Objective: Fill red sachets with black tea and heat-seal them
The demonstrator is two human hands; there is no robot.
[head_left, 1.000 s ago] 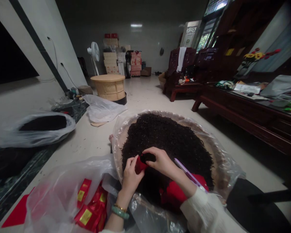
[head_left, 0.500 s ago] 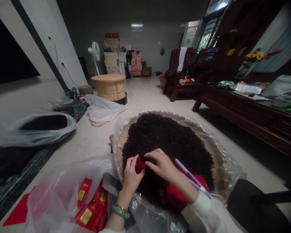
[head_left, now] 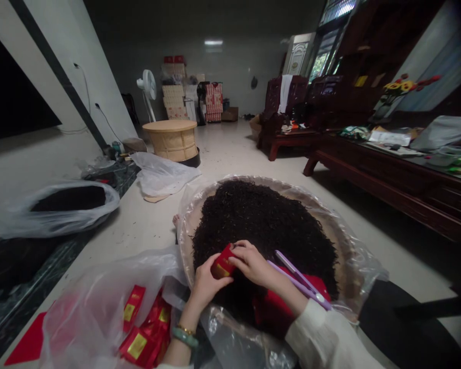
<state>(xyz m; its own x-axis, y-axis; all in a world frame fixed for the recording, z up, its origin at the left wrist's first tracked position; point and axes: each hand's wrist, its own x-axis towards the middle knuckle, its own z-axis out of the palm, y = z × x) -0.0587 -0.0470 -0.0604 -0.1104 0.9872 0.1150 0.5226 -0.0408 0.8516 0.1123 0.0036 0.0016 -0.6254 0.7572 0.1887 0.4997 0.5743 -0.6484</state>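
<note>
A small red packet (head_left: 223,264) with gold print is held over the near side of a wide round basket (head_left: 346,246) lined with clear plastic. My left hand (head_left: 207,282) wraps round the packet's left side and bottom. At its top edge, my right hand (head_left: 250,261) pinches the packet with thumb and fingers. Dark dried leaves (head_left: 265,215), looking like tea, are heaped in the basket. Under my right forearm lie red packets (head_left: 276,307), partly hidden, with a purple flat tong-like sealer (head_left: 301,282) resting across them.
At lower left, a clear plastic bag (head_left: 88,297) holds several red packets (head_left: 138,346) with gold labels. Another bag (head_left: 107,200) of dark leaves lies by the wall. A black stool (head_left: 388,323) stands close at right; a dark wooden table (head_left: 369,179) is behind it.
The packet has turned so its gold-printed face shows, and it has come up slightly. My right hand has moved from above its opening onto its top edge.
</note>
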